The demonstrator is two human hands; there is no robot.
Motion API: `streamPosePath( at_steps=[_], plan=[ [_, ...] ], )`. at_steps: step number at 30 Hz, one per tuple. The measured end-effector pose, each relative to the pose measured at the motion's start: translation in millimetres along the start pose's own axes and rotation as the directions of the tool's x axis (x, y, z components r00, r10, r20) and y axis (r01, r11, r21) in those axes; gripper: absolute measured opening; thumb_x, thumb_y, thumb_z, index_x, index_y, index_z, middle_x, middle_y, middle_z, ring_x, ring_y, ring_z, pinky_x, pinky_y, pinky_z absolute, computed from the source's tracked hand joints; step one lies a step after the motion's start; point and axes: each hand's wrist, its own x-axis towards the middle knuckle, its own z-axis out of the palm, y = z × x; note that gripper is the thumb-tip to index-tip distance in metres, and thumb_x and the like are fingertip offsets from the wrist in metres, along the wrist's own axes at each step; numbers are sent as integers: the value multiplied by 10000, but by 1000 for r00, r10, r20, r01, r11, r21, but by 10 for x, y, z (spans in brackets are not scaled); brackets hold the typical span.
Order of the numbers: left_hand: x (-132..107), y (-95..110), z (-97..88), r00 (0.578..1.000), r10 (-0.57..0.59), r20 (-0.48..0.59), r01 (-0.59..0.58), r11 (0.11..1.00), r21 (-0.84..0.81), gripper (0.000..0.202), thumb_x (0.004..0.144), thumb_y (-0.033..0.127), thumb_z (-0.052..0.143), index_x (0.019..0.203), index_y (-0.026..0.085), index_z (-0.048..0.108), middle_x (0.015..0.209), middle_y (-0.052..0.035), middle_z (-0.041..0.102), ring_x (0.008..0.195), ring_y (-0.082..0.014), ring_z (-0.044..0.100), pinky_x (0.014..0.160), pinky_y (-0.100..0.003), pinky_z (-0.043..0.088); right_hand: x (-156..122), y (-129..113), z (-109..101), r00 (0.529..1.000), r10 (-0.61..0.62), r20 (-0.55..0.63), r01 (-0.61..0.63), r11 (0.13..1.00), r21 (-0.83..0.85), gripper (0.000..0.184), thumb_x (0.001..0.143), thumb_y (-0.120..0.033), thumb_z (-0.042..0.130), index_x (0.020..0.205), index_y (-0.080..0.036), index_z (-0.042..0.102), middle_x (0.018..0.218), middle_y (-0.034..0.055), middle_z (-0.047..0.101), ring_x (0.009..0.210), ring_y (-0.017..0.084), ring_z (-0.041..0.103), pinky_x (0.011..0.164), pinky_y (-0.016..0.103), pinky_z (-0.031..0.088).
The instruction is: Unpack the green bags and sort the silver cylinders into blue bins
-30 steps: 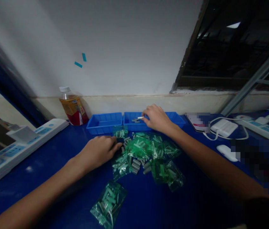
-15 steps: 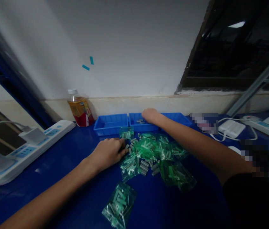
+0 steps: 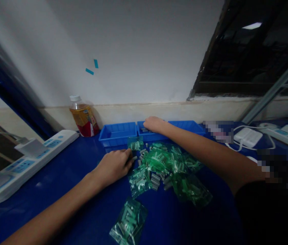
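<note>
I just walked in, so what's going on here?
A person has both bare hands over a blue table. The right hand is over the right blue tray, where small grey pieces show; whether it holds any is hidden. The left hand is at the left edge of a pile of green bags and loose grey pieces. One bag lies apart, nearer the person.

A clear plastic bottle with a white cap and an orange-and-red label stands near the pale wall, where two small blue strips are stuck. At left, a white adapter sits plugged into a long white power strip. At right, a white charger lies near a slanting grey metal bar and a dark window.
</note>
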Motion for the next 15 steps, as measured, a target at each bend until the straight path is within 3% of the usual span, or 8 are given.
streamPosePath(
  at_steps=[8, 11, 15],
  plan=[
    [-13, 2, 18, 1000, -3, 5, 3, 1000, -1, 303, 931, 394, 308, 973, 194, 531, 923, -94, 663, 770, -250, 650, 640, -337, 479, -157, 147, 13, 1000, 18, -23, -15, 992, 128, 324, 797, -102, 501, 1087, -101, 646, 1088, 173, 657, 1041, 238, 604, 857, 281, 434],
    [1, 5, 5, 1000, 1, 13, -1, 1000, -10, 318, 931, 411, 301, 964, 195, 532, 905, -95, 664, 758, -251, 651, 644, -343, 479, -206, 202, 15, 997, 76, 34, -81, 978, 194, 322, 788, -121, 483, 1046, -115, 676, 1042, 148, 683, 965, 232, 635, 783, 258, 451],
    [-3, 27, -10, 1000, -20, 17, 20, 1000, -21, 307, 927, 409, 320, 962, 196, 538, 897, -94, 665, 762, -237, 651, 653, -324, 473, -177, 179, 7, 991, 50, 125, -86, 949, 302, 320, 766, -124, 489, 992, -165, 712, 992, 67, 712, 888, 180, 655, 717, 198, 450]
  ],
)
